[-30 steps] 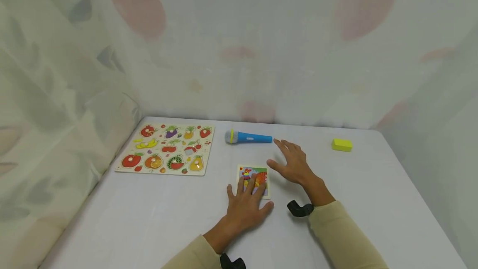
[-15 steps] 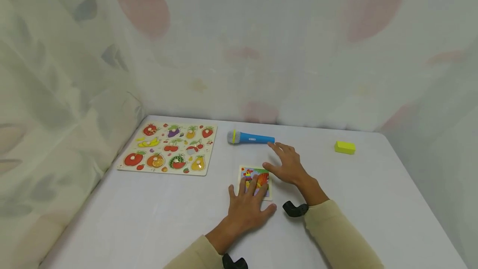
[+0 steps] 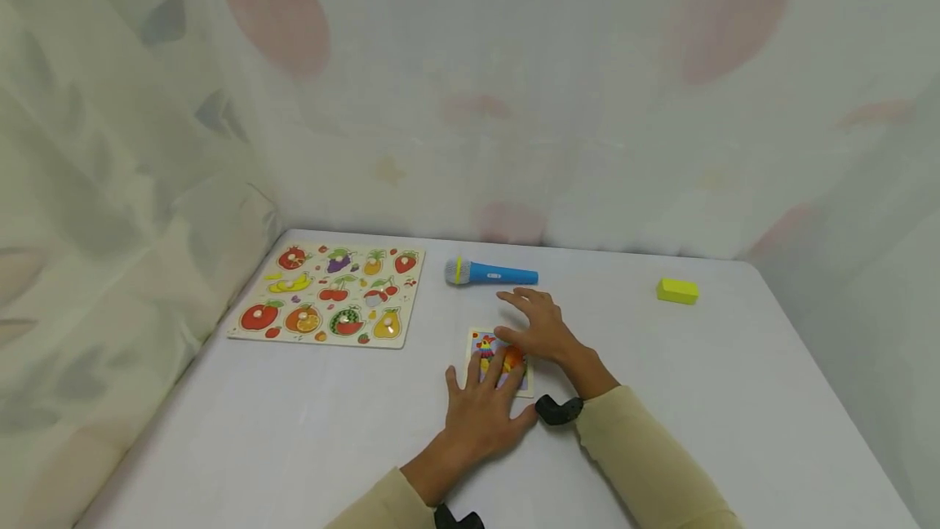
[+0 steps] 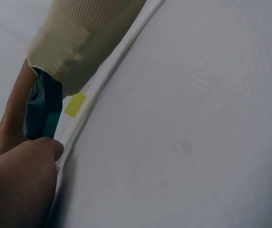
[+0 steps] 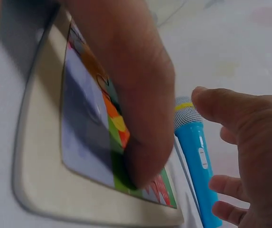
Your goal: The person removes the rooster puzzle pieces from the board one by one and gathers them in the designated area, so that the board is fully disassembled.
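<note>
A small board [image 3: 481, 341] with a colourful rooster picture lies near the middle of the table, its pale frame [image 5: 36, 175] seen close up in the right wrist view. My left hand [image 3: 481, 423] rests over the lower part of it, fingers spread and straight, hiding much of the picture. Beside it, my right hand [image 3: 543, 333] reaches in from the right with loosely bent fingers and holds nothing. Its thumb overlaps the board's upper right corner in the head view. Beyond both hands lies a blue toy microphone [image 3: 503, 274] with a grey head and yellow ring.
At the back left lies a fruit puzzle board [image 3: 400, 339] with knobbed pieces. A yellow block [image 3: 677, 291] stands at the back right of the white table [image 3: 734, 398]. Black wrist devices [image 3: 558, 411] sit at both cuffs, and printed curtains [image 3: 587, 145] surround the table.
My right hand has moved left and slightly nearer, from beside the microphone's end to over the board's corner. My left hand has stayed on the board.
</note>
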{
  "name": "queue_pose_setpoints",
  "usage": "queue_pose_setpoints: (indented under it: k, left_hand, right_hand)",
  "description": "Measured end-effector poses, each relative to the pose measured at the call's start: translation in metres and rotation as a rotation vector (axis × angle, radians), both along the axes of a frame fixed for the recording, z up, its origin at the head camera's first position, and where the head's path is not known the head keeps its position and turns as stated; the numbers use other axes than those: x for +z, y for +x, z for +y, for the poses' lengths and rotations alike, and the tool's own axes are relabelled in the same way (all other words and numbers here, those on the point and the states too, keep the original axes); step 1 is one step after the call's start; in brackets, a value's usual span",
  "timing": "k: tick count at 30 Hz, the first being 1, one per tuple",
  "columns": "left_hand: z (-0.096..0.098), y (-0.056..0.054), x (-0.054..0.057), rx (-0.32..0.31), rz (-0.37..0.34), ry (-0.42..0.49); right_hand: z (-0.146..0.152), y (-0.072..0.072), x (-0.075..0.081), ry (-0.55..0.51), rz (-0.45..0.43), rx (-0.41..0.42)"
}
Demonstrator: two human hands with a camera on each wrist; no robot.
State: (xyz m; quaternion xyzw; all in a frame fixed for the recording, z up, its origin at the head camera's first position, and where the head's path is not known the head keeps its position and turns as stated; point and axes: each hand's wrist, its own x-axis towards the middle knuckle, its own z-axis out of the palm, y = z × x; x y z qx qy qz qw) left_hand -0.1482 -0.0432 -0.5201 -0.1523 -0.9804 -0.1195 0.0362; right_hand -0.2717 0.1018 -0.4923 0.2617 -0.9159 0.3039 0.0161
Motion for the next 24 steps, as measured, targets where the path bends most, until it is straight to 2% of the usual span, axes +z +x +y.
queue_pose_setpoints:
  k: [8, 14, 20, 24]
  left_hand:
    - [0.000, 0.003, 0.000, -0.009, -0.020, -0.002]
    - [0.000, 0.003, 0.000, -0.021, -0.015, -0.008]
    - [-0.001, 0.001, 0.001, -0.022, -0.017, -0.010]
    - [0.000, 0.001, 0.001, -0.021, -0.014, -0.011]
  right_hand:
    - [-0.005, 0.000, -0.001, 0.018, -0.112, 0.108]
    - [-0.004, -0.005, -0.006, 0.063, -0.110, 0.175]
    - [-0.007, -0.009, -0.009, 0.092, -0.064, 0.207]
    - [-0.010, -0.011, -0.009, 0.107, -0.067, 0.212]
